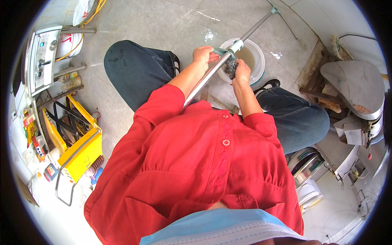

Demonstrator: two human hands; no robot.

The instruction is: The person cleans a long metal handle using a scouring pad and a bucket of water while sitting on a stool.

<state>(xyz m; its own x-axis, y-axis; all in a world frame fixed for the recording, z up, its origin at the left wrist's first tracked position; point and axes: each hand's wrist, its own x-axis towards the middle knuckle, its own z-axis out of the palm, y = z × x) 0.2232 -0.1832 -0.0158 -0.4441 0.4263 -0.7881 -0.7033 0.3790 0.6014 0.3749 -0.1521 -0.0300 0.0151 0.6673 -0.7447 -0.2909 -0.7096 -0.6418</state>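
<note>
A long metal pole (211,70) runs slantwise from my lap over a white bucket (260,58) of cloudy water to a joint at the upper right. My left hand (203,55) grips the end of a grey-green plastic lever or strap (219,51) joined to the pole's collar (236,46). In my right hand (242,71) is a steel wool scourer (230,69), held against the underside of the pole and lever, above the bucket.
A yellow metal frame (82,153) and a steel appliance with a control panel (46,61) stand at the left. To the right are a metal-lidded container (355,85) and wood pieces (329,99). Wet patches (276,55) mark the tiled floor.
</note>
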